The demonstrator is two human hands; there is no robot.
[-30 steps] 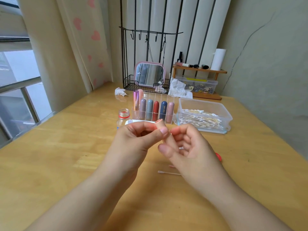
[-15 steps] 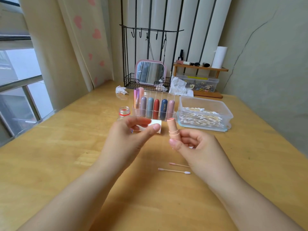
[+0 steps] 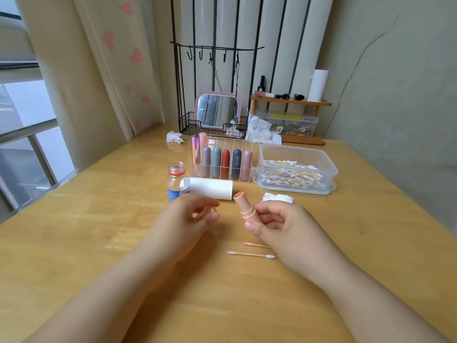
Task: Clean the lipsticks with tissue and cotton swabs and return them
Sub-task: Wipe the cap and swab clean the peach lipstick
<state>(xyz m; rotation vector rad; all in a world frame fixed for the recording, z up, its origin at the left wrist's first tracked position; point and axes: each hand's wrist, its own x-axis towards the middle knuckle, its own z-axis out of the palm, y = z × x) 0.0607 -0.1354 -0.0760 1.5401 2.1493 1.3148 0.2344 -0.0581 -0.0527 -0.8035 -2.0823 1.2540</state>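
Head view: the right hand [image 3: 279, 226] grips an uncapped peach lipstick [image 3: 243, 206] upright above the bench [image 3: 74, 243]; the left hand [image 3: 188, 219] is blurred, fingers curled, and whether it holds anything cannot be told; two cotton swabs [image 3: 251, 254] lie on the bench just beneath the right hand; behind stand a clear organiser [image 3: 222, 167] of capped lipsticks, a tissue roll [image 3: 211, 188], and a swab box [image 3: 295, 169].
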